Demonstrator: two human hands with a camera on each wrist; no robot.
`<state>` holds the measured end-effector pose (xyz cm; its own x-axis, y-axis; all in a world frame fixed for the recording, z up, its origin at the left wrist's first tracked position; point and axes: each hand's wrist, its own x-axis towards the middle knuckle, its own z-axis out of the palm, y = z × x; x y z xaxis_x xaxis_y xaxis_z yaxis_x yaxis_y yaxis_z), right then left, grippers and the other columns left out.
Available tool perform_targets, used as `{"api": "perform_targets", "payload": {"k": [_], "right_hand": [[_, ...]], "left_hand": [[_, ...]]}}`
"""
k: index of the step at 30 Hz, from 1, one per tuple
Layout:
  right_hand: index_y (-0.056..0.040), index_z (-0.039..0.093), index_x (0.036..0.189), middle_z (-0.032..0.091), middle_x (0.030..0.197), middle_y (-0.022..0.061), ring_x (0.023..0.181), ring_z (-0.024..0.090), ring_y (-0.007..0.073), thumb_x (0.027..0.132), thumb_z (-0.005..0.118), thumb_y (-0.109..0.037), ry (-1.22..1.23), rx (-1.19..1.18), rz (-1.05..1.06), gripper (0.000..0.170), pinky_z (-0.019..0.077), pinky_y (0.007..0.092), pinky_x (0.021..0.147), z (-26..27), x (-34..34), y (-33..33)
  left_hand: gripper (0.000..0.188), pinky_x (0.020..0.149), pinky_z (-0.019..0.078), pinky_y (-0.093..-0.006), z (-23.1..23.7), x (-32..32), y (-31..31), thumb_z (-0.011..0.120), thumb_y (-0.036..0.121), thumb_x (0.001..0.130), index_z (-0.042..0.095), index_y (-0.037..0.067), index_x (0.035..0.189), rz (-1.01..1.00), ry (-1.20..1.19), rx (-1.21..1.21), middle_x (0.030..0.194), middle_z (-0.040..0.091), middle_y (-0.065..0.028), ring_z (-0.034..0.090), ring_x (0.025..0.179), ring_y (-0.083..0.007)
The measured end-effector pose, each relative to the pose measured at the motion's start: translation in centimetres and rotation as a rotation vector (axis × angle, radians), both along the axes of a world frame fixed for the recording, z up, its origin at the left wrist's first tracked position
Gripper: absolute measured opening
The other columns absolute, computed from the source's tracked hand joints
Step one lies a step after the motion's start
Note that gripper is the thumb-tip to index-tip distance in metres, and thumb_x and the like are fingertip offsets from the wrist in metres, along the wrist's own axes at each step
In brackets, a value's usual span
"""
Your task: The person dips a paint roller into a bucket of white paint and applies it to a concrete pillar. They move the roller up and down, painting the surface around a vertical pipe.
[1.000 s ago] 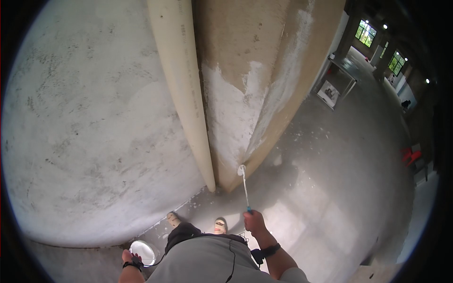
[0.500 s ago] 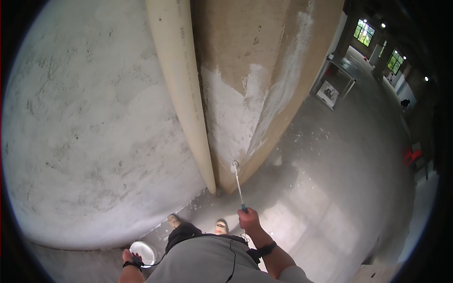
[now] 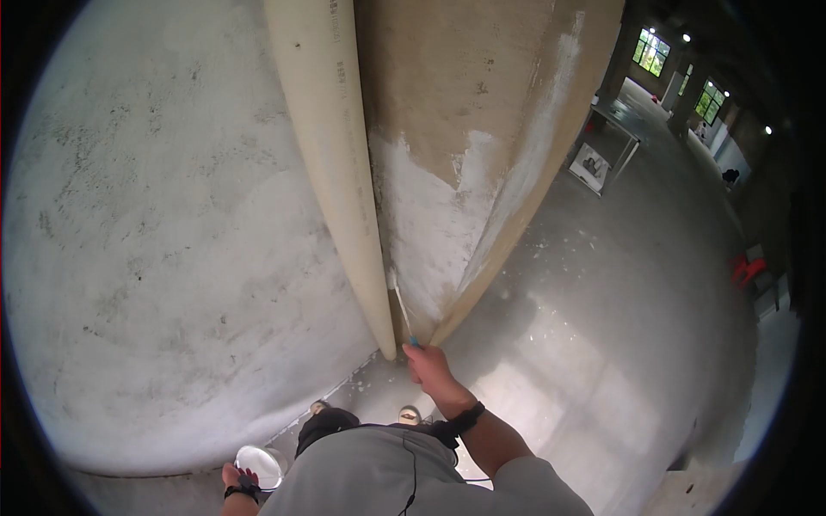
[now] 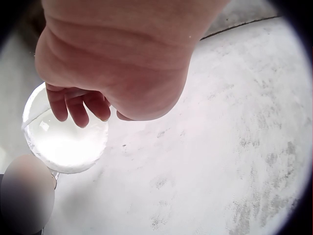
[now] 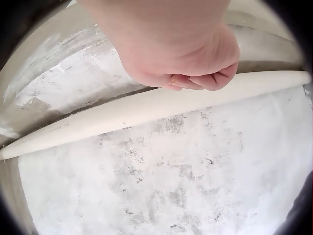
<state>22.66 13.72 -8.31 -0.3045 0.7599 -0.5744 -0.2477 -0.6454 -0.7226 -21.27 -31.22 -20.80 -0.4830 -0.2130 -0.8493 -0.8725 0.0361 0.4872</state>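
My right hand (image 3: 430, 371) grips the teal handle of a thin white tool (image 3: 403, 306), whose far end touches the brown wall (image 3: 460, 86) beside the cream pipe (image 3: 338, 155). In the right wrist view, the fingers of that hand (image 5: 186, 58) are curled and the tool is hidden. At the lower left my left hand (image 3: 238, 480) holds a white bucket (image 3: 261, 469) by its edge. The left wrist view has the fingers of this hand (image 4: 112, 73) hooked over the rim of the bucket (image 4: 68, 169), with bright white inside.
A large grey-white wall (image 3: 172, 258) curves along the left. White patches (image 3: 430, 198) cover the lower brown wall. Shoes (image 3: 409, 414) stand on the grey floor (image 3: 602, 301). A table (image 3: 615, 125) is at the upper right, and a red chair (image 3: 748, 270) is at the far right.
My right hand and the tool have moved up and left, and the tool's end has shifted from the lower brown wall to beside the pipe. My left hand stays on the bucket.
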Motion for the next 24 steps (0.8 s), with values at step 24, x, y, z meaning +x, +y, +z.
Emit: {"api": "perform_targets", "payload": {"k": [24], "right_hand": [[-0.0112, 0.043, 0.07, 0.035, 0.054, -0.0043, 0.04, 0.029, 0.0065, 0.09, 0.061, -0.02, 0.051, -0.13, -0.051, 0.028, 0.0183, 0.0249, 0.038, -0.2, 5.0, -3.8]], "left_hand": [[0.038, 0.078, 0.041, -0.0383, -0.3, 2.4, 0.5, 0.047, 0.044, 0.081, 0.048, 0.015, 0.106, -0.086, -0.037, 0.007, 0.097, 0.05, 0.0052, 0.051, 0.088, -0.0169]]}}
